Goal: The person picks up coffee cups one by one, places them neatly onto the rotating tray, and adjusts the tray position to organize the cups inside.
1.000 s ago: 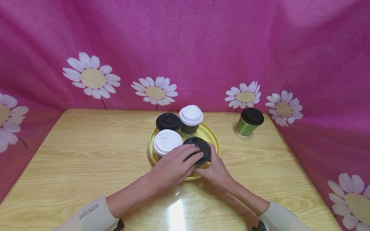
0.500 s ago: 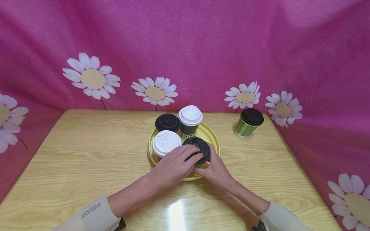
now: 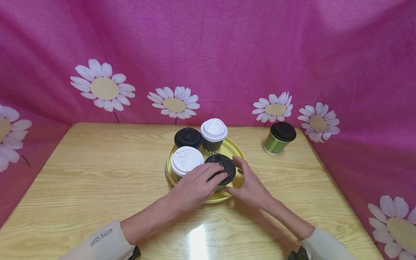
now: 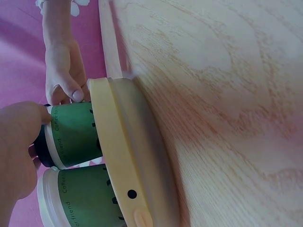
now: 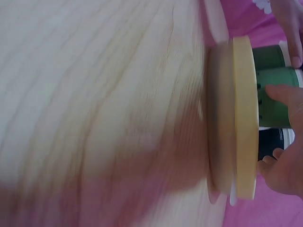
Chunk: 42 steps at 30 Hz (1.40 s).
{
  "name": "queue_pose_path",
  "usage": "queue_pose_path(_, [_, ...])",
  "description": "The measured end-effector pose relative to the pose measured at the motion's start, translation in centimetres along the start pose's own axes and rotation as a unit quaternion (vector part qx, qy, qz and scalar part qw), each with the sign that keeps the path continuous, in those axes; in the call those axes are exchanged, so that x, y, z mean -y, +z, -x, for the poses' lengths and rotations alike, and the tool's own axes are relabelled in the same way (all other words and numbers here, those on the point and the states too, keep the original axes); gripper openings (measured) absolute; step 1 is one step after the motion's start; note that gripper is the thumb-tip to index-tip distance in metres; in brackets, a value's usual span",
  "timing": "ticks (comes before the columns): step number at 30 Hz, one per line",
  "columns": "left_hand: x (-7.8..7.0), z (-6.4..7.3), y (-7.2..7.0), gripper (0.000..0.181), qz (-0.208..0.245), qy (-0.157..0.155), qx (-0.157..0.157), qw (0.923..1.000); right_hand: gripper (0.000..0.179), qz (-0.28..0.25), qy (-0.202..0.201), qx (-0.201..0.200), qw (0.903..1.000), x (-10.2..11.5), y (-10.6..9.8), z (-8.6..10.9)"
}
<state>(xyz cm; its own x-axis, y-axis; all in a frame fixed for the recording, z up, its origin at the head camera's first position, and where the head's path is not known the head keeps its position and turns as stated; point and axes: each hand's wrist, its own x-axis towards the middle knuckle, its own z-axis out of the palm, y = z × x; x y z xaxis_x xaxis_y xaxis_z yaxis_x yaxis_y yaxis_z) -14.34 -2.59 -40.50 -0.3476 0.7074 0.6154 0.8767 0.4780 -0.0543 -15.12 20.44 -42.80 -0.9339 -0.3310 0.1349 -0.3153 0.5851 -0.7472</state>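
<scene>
A green paper coffee cup with a black lid (image 3: 229, 167) stands at the near right of a round yellow tray (image 3: 241, 154). My left hand (image 3: 193, 188) holds this cup at its lid, fingers over the top and thumb at the side; the left wrist view shows its green printed body (image 4: 75, 135). Just right of the cup, my right hand (image 3: 252, 186) is spread, its thumb and fingers parted around the cup's side. Sharing the tray are a white-lidded green cup (image 3: 186, 160), a black-lidded cup (image 3: 188, 137) and a dark cup with a white lid (image 3: 213, 130).
Another green cup with a black lid (image 3: 280, 138) stands upright at the table's back right. The wooden table (image 3: 113, 169) is bordered behind and at the sides by a pink flowered cloth (image 3: 221, 54).
My right hand has loosened from the cup and drawn slightly right, its fingers spreading. The left hand keeps its hold on the lid, and the cups and tray stay nearly in place.
</scene>
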Motion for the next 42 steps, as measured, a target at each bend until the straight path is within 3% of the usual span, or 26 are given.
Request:
queue_pose_path(4, [0.0,0.1,0.0,0.031,0.001,-0.001,0.001,1.0000,0.088,0.063,-0.026,0.016,0.9976,-0.8,-0.8,-0.1])
queue_pose_path(7, [0.1,0.1,0.0,0.031,0.000,0.004,-0.006,1.0000,0.071,0.122,-0.072,0.031,0.9894,-1.8,-1.5,-0.2])
queue_pose_path(10, [0.1,0.1,0.0,0.032,0.001,0.006,-0.007,1.0000,0.052,0.200,-0.137,0.038,0.9694,-2.8,-2.0,-0.6])
queue_pose_path(13, [0.1,0.2,0.0,0.032,0.003,0.004,-0.002,1.0000,0.043,0.272,-0.213,0.038,0.9376,-3.8,-2.3,-1.0])
queue_pose_path(16, [0.2,0.2,0.0,0.032,0.006,0.000,0.006,1.0000,0.041,0.306,-0.267,0.039,0.9130,-4.7,-2.5,-1.5])
queue_pose_path(19, [0.2,0.2,-0.1,0.033,0.012,-0.005,0.011,0.9999,0.042,0.317,-0.298,0.039,0.8997,-5.3,-2.6,-1.9])
queue_pose_path(27, [0.2,0.2,-0.2,0.033,0.016,-0.007,0.010,0.9998,0.037,0.304,-0.348,0.055,0.8853,-6.4,-2.7,-2.7])
queue_pose_path(34, [0.2,0.2,-0.1,0.032,0.000,0.002,-0.003,1.0000,0.051,0.306,-0.362,0.060,0.8786,-7.3,-2.7,-2.8])
queue_pose_path(42, [0.3,0.4,-0.2,0.034,-0.002,0.002,-0.002,1.0000,0.047,0.310,-0.365,0.068,0.8753,-7.6,-2.5,-2.4])
